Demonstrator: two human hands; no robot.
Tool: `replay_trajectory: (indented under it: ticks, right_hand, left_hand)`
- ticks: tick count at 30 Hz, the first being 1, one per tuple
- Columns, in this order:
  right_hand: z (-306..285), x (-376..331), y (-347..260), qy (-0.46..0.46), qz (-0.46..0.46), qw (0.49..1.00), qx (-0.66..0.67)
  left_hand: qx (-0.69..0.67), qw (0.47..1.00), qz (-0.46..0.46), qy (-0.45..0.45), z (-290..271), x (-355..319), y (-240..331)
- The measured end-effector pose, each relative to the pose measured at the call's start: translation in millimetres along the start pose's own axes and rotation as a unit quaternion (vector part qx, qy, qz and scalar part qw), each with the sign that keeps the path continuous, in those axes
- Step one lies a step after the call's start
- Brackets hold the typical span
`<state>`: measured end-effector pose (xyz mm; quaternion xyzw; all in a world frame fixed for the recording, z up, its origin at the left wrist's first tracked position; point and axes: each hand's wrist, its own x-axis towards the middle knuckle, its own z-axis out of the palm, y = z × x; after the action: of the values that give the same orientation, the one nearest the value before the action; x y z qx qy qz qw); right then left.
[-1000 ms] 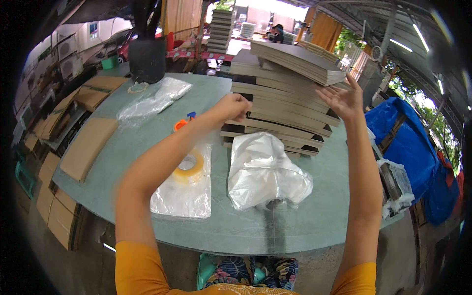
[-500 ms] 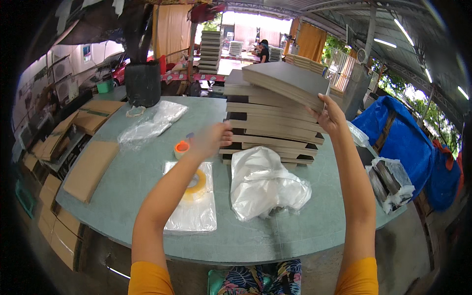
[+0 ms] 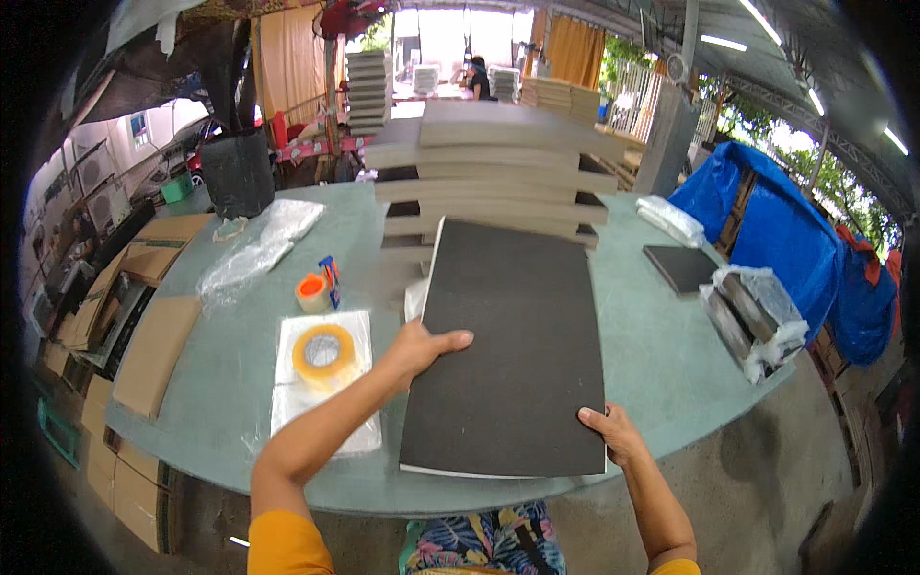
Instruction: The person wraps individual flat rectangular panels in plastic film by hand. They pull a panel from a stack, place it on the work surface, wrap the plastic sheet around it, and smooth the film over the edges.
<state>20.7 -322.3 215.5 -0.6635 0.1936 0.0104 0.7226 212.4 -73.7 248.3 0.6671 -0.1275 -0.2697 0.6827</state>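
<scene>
Two hands of ours grip one dark board in the head view. Our left hand is clamped on its left edge, thumb flat on the top face and fingers mostly out of sight; our right hand is clamped on the right edge, nearer the lower corner, thumb hooked over the top. The dark board lies between both hands, dark face up, pale along its left and lower edges. We cannot tell whether it touches the table below.

Just beyond our grip rises a tall stack of boards, its layers offset. Left of our left hand, a yellowish tape roll lies on a clear plastic packet; beyond these, an orange-cored tape roll stands beside a blue tool. Farther left we see crumpled plastic and brown cardboard. Well right of our grip lie a small dark slab and a plastic-wrapped bundle, with a blue tarp past them.
</scene>
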Motion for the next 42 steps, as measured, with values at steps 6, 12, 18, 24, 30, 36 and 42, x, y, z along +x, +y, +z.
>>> replay_trajectory:
  ticks: [6, 12, 18, 24, 30, 36, 42]
  right_hand:
    - [-41.4, -0.8, 69.6, -0.132, 0.012, 0.984, -0.121]
    - [-29.8, 10.0, 72.8, -0.135, -0.075, 0.988, 0.014]
    - [1.0, -8.7, 47.2, -0.043, -0.192, 0.978, 0.063]
    - [-10.8, -17.3, 91.0, -0.043, -0.24, 0.968, 0.053]
    - [4.7, -5.6, 69.4, 0.008, -0.293, 0.956, 0.015]
    - [19.7, -10.0, 69.9, 0.045, -0.26, 0.963, -0.059]
    - [18.5, -6.9, 78.6, 0.069, -0.274, 0.959, -0.02]
  left_hand:
    - [0.044, 0.984, 0.041, 0.168, 27.5, -81.4, -86.8]
    - [0.078, 0.945, 0.156, 0.275, 60.1, -145.6, -121.6]
    - [0.191, 0.952, 0.065, 0.231, 71.8, -184.6, -167.1]
    - [0.28, 0.938, 0.001, 0.203, 68.1, -195.7, -156.1]
    - [0.351, 0.841, 0.317, 0.262, 14.9, -131.9, -15.9]
    - [0.656, 0.656, 0.364, -0.078, 60.9, 15.1, 2.6]
    - [0.738, 0.593, 0.317, -0.053, 61.2, 80.6, -48.2]
